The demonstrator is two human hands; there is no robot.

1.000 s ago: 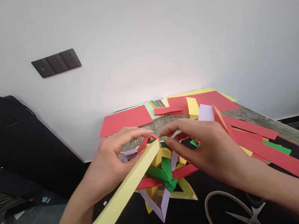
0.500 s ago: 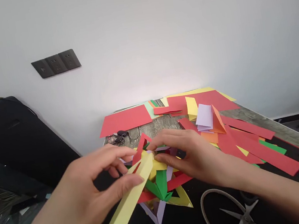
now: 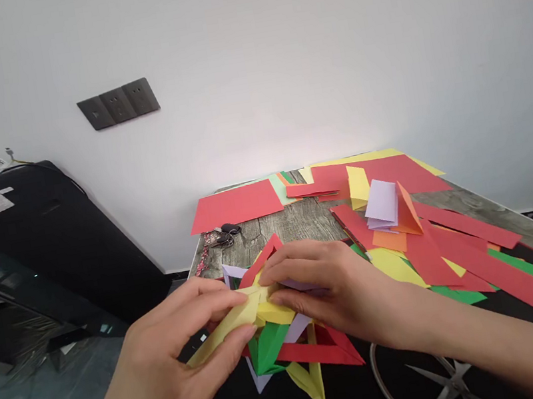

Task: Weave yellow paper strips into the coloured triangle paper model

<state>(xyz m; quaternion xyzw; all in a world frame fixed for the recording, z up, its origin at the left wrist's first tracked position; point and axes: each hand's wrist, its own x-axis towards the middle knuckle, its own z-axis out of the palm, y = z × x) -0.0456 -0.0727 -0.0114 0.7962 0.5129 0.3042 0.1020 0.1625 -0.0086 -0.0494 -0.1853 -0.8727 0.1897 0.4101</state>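
Note:
Between my hands is a folded paper model (image 3: 311,353) made of red, green, yellow and purple strips with pointed corners. My left hand (image 3: 193,346) pinches a pale yellow paper strip (image 3: 227,332) between thumb and fingers, at the model's left side. The strip's far end meets the yellow middle of the model. There my right hand (image 3: 324,278) closes its thumb and fingertips on the yellow folds. Its palm and fingers hide the upper right of the model.
Scissors (image 3: 452,387) and a ring-shaped cord (image 3: 384,383) lie below my right forearm. Red strips (image 3: 505,269), a folded purple paper (image 3: 381,203) and an orange one stand right. Keys (image 3: 222,237) and a red sheet (image 3: 237,205) are behind. A black cabinet (image 3: 48,227) stands left.
The yellow strip, earlier long and pointing toward the lower left, now lies mostly within my left hand's grip. The model has turned somewhat, and the view has shifted left.

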